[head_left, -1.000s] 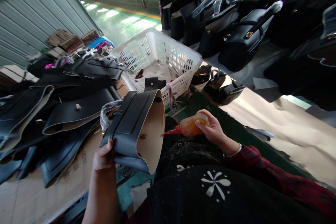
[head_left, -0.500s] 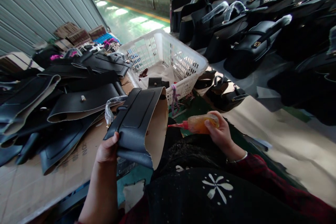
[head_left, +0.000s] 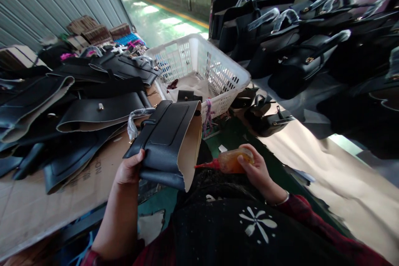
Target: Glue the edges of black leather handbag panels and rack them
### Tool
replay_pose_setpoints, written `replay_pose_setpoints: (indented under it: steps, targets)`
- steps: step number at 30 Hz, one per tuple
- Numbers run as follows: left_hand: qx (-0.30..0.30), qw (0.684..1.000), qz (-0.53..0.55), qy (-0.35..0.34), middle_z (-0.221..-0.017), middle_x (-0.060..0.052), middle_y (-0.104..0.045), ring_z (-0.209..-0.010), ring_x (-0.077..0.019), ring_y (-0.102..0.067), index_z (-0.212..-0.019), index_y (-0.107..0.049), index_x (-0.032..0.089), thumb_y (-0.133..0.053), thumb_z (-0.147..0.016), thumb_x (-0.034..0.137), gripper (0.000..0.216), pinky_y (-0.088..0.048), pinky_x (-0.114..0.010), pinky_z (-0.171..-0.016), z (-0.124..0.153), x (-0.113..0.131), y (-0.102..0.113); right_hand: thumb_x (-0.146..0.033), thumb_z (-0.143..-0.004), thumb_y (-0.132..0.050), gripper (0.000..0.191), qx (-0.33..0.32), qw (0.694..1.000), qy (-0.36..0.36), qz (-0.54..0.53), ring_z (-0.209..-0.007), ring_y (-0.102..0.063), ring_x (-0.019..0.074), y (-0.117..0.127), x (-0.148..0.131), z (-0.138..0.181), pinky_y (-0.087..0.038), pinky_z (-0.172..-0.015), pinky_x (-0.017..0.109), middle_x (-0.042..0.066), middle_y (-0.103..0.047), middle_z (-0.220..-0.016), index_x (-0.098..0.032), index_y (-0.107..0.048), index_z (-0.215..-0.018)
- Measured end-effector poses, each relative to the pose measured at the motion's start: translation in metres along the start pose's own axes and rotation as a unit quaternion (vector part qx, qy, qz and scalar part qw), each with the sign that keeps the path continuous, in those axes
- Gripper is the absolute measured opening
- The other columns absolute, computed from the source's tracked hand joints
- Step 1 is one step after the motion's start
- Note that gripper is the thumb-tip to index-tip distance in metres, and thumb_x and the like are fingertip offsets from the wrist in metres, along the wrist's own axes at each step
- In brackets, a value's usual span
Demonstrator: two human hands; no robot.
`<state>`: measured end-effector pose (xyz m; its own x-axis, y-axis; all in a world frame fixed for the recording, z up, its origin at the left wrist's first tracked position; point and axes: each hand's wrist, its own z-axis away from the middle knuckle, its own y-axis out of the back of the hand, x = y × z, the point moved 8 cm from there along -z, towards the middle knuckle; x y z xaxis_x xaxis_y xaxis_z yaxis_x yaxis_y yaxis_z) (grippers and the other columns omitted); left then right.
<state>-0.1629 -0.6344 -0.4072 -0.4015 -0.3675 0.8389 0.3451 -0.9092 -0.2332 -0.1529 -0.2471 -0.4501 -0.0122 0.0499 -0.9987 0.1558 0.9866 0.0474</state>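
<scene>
We grip the black bag panel [head_left: 168,141] in our left hand [head_left: 129,170], thumb pressed on its near edge, its tan lining turned toward the glue bottle [head_left: 229,161]. Our right hand [head_left: 254,170] wraps closed around that orange bottle, whose red nozzle points at the panel's lining edge, just beside it. Beyond the panel stands a white basket [head_left: 218,75]; left of the panel, more black panels [head_left: 93,112] lie on cardboard [head_left: 28,208].

One basket [head_left: 218,75], one glue bottle [head_left: 230,161]
</scene>
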Motion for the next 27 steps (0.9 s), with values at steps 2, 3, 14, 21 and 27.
replay_pose_setpoints:
  steps: [2, 3, 14, 21, 27]
  targets:
    - [-0.007, 1.0, -0.002, 0.0, -0.084, -0.01, -0.079, -0.1, -0.0415, -0.071, -0.092, -0.079, 0.015, -0.096, -0.041, 0.042, 0.06, -0.059, -0.046, -0.09, 0.0, 0.0, -0.001, -0.052, -0.077, -0.074, 0.035, -0.017, 1.0, -0.012, -0.015, -0.06, -0.053, 0.0151, -0.004, -0.001, 0.007, -0.046, -0.055, 0.024, -0.001, -0.059, -0.071, -0.023, -0.061, -0.091]
    - [-0.01, 1.0, -0.001, 0.0, -0.083, -0.01, -0.079, -0.099, -0.041, -0.072, -0.091, -0.079, 0.015, -0.096, -0.04, 0.042, 0.059, -0.059, -0.045, -0.09, 0.0, 0.0, -0.002, -0.052, -0.077, -0.075, 0.035, -0.025, 0.999, -0.018, -0.023, -0.06, -0.053, 0.0149, -0.006, -0.001, 0.011, -0.045, -0.055, 0.024, -0.001, -0.058, -0.072, -0.023, -0.062, -0.091]
    - [-0.024, 1.0, 0.002, -0.002, -0.087, -0.01, -0.079, -0.092, -0.0383, -0.074, -0.091, -0.079, 0.015, -0.096, -0.041, 0.039, 0.058, -0.061, -0.044, -0.087, 0.0, -0.001, -0.004, -0.052, -0.075, -0.076, 0.037, 0.033, 0.999, -0.009, -0.019, -0.061, -0.053, 0.015, 0.007, -0.003, 0.006, -0.044, -0.056, 0.025, -0.001, -0.059, -0.073, -0.023, -0.062, -0.092]
    - [-0.024, 1.0, 0.004, -0.015, -0.088, -0.01, -0.079, -0.096, -0.0392, -0.073, -0.089, -0.079, 0.015, -0.096, -0.041, 0.04, 0.056, -0.059, -0.044, -0.09, 0.003, 0.0, -0.009, -0.049, -0.073, -0.077, 0.035, 0.043, 0.999, 0.004, 0.016, -0.062, -0.052, 0.0161, 0.003, -0.003, -0.003, -0.046, -0.058, 0.028, -0.001, -0.058, -0.071, -0.022, -0.061, -0.09]
    - [0.004, 1.0, 0.002, -0.005, -0.084, -0.01, -0.079, -0.097, -0.0405, -0.072, -0.082, -0.078, 0.016, -0.097, -0.034, 0.041, 0.057, -0.06, -0.044, -0.089, 0.005, 0.001, -0.012, -0.053, -0.074, -0.077, 0.039, -0.007, 0.997, -0.057, -0.045, -0.063, -0.053, 0.0153, -0.007, 0.008, 0.02, -0.045, -0.057, 0.025, -0.001, -0.059, -0.072, -0.022, -0.061, -0.091]
